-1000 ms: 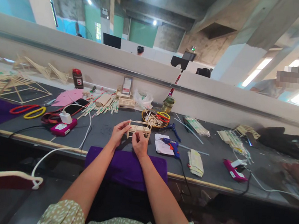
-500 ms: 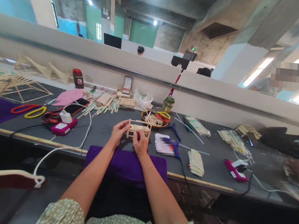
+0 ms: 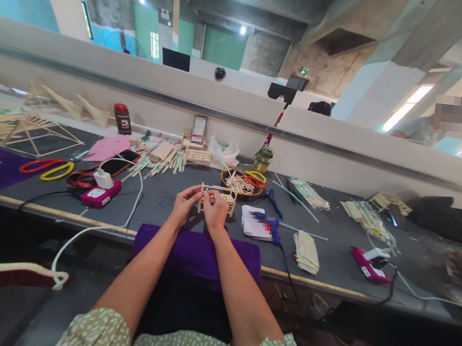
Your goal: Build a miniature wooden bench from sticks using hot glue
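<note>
A small frame (image 3: 230,201) built of pale wooden sticks stands at the front of the desk, partly hidden by my fingers. My left hand (image 3: 187,204) pinches its left end at a corner post. My right hand (image 3: 215,211) is closed, thumb and fingertips pressed together at the same left end, close to my left fingertips. Whether it grips the frame or a tiny piece there is hidden. Just behind the frame sits a round basket (image 3: 224,182) of short wooden sticks, with yellow-and-red-handled scissors (image 3: 257,179) on it.
A blue glue gun (image 3: 265,220) lies on white paper to the right, near a folded cloth (image 3: 306,252). Blue pliers-like tool (image 3: 271,202) lies behind it. Purple cloth (image 3: 198,252) hangs over the desk edge. A pink power strip (image 3: 100,193) and white cable are left. Other people's hands show at both sides.
My right hand has moved slightly left along the frame, bringing its fingertips against the left end beside my left hand. My left hand keeps its hold. The view has shifted a little.
</note>
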`<control>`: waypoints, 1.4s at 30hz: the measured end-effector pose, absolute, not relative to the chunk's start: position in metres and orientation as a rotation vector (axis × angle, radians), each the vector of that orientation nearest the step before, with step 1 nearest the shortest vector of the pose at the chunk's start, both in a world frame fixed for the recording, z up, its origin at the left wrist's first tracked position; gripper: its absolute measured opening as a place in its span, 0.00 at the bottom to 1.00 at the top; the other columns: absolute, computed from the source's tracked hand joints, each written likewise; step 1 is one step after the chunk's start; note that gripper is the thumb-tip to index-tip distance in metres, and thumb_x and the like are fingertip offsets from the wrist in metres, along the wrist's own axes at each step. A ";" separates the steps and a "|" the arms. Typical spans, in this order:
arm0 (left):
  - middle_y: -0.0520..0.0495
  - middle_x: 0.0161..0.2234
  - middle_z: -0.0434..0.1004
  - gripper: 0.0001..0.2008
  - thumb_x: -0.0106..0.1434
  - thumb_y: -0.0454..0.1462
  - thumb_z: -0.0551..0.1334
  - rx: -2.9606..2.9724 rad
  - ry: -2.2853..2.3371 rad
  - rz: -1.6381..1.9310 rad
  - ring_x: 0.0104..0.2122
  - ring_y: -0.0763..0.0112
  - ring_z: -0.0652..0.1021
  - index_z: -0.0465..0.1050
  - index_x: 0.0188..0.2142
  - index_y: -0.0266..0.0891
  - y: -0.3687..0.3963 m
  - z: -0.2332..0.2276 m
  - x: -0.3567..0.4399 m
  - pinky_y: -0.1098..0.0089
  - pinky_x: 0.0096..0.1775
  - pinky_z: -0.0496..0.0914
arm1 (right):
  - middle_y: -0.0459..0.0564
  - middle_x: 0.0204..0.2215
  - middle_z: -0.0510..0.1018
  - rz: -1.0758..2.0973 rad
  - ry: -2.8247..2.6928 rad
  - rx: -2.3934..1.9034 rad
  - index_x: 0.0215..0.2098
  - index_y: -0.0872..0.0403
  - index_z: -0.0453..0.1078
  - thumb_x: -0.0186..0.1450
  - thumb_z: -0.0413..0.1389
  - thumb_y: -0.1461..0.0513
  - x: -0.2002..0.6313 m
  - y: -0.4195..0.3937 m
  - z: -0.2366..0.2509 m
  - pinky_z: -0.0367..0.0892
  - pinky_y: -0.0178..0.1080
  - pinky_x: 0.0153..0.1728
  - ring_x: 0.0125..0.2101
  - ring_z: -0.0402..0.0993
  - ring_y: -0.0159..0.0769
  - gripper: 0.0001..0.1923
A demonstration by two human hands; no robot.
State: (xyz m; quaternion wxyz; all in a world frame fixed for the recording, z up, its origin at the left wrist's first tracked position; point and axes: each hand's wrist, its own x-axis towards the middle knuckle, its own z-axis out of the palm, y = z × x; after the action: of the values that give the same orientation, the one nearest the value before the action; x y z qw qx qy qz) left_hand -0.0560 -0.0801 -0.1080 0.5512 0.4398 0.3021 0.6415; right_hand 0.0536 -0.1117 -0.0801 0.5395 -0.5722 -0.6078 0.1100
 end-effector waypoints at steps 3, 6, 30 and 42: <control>0.42 0.40 0.82 0.20 0.48 0.41 0.73 1.026 0.719 1.516 0.36 0.65 0.79 0.80 0.42 0.39 -0.081 -0.107 -0.056 0.66 0.40 0.72 | 0.42 0.18 0.72 0.247 -1.499 -1.414 0.31 0.50 0.72 0.66 0.52 0.56 0.054 -0.112 -0.075 0.58 0.32 0.26 0.20 0.68 0.32 0.10; 0.42 0.40 0.82 0.21 0.48 0.41 0.73 1.021 0.718 1.514 0.36 0.64 0.80 0.80 0.42 0.39 -0.081 -0.106 -0.055 0.66 0.39 0.72 | 0.42 0.19 0.73 0.231 -1.528 -1.462 0.30 0.50 0.71 0.66 0.53 0.57 0.054 -0.110 -0.069 0.57 0.32 0.27 0.22 0.70 0.33 0.09; 0.44 0.38 0.83 0.20 0.47 0.38 0.74 1.070 0.672 1.536 0.37 0.65 0.80 0.80 0.41 0.39 -0.082 -0.105 -0.053 0.65 0.44 0.72 | 0.45 0.24 0.78 0.320 -1.547 -1.536 0.34 0.50 0.76 0.67 0.52 0.57 0.055 -0.115 -0.065 0.64 0.31 0.29 0.26 0.75 0.33 0.11; 0.44 0.38 0.82 0.19 0.47 0.37 0.73 1.084 0.687 1.531 0.35 0.66 0.80 0.80 0.41 0.39 -0.082 -0.105 -0.053 0.66 0.42 0.72 | 0.45 0.24 0.78 0.333 -1.499 -1.459 0.38 0.50 0.76 0.68 0.50 0.55 0.052 -0.114 -0.074 0.67 0.32 0.29 0.27 0.75 0.34 0.14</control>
State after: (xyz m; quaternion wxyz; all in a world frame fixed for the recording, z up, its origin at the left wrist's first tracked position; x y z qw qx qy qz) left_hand -0.0533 -0.0823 -0.1051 0.5413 0.4562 0.2893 0.6444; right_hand 0.0515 -0.1145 -0.0743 0.4895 -0.6007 -0.6171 0.1369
